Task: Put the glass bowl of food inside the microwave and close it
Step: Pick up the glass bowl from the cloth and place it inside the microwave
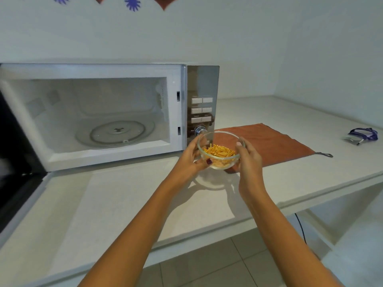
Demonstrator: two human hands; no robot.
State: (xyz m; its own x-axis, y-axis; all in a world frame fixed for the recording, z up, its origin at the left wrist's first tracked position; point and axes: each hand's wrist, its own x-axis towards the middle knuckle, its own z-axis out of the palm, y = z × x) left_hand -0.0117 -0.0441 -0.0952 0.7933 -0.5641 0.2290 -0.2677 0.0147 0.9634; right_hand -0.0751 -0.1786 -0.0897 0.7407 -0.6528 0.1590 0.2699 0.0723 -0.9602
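Observation:
A clear glass bowl (221,149) holding orange stick-shaped food is lifted a little above the counter, in front of the microwave's control panel. My left hand (191,160) grips its left side and my right hand (247,160) grips its right side. The white microwave (176,112) stands at the left with its cavity exposed and a glass turntable (115,133) inside. Its dark door (18,172) is swung wide to the left.
An orange cloth (269,141) lies on the white counter (124,204) to the right of the bowl. A small purple and clear item (361,136) rests at the far right. The counter's front edge drops to a tiled floor.

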